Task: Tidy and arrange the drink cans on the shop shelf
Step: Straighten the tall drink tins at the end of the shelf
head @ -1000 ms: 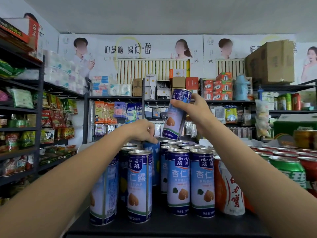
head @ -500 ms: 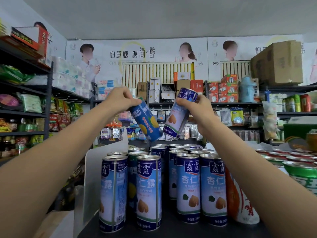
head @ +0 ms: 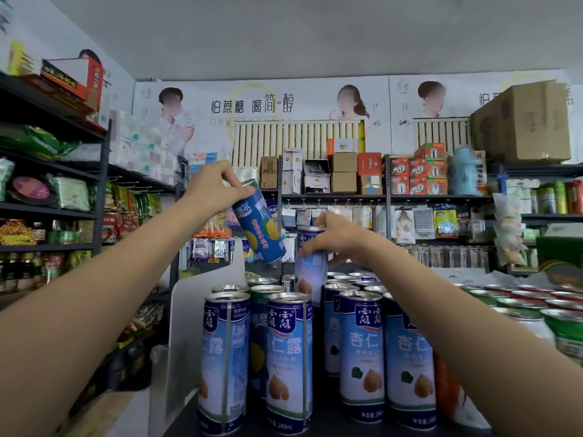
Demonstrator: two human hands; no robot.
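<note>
- A long wall poster (head: 284, 105) with printed figures and large dark characters is spread across the back wall above the shelving.
- A big brown cardboard box (head: 523, 121) is set on top of the right-hand racks.
- Dark metal racks (head: 50, 171) on the left are filled with packaged snacks and jars.
- The dark shelf (head: 328, 428) in the foreground is crowded with upright drink cans in rows.
- A white divider panel (head: 189, 335) is stood at the left edge of the can group.
- A block of green-topped and red-topped cans (head: 536, 304) is seen to the right; it is blurred.
- The front row is formed by tall blue-and-white almond drink cans (head: 288, 361), standing close together, with more silver tops seen behind them.
- A blue can with yellow fruit (head: 258, 230) is gripped near its top by the left hand (head: 217, 187) and held tilted in the air above the rows, its base pointing down and right.
- A pale blue almond can (head: 310, 263) is gripped at its top by the right hand (head: 337, 238), fingers curled round the rim; it is held upright, its lower end among the cans in the middle rows. Whether it rests on the shelf cannot be told.
- The two held cans are near each other but apart.
</note>
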